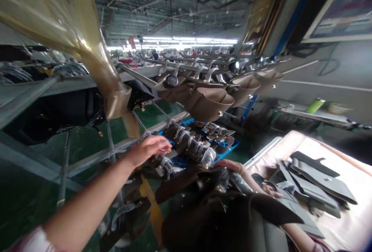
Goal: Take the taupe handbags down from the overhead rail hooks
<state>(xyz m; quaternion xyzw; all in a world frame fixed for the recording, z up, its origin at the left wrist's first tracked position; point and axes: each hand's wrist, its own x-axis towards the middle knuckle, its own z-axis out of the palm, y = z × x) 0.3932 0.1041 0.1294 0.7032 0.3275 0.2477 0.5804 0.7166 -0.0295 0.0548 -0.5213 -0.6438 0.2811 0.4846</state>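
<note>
Head view, left hand [151,148] fingers loosely apart over plastic-wrapped dark brown leather pieces [188,143] on blue tray [232,143], right hand [232,165] resting flat, fingers together, on dark brown leather bag [215,221].

Left hand [151,148] reaching toward wrapped parts [192,145]; right hand [232,165] on dark bag [221,213].

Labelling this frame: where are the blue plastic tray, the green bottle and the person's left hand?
Blue plastic tray [232,144], head view, right corner rim.
Green bottle [315,105], head view, mid-body.
Left hand [149,148], head view, back of hand.
</note>
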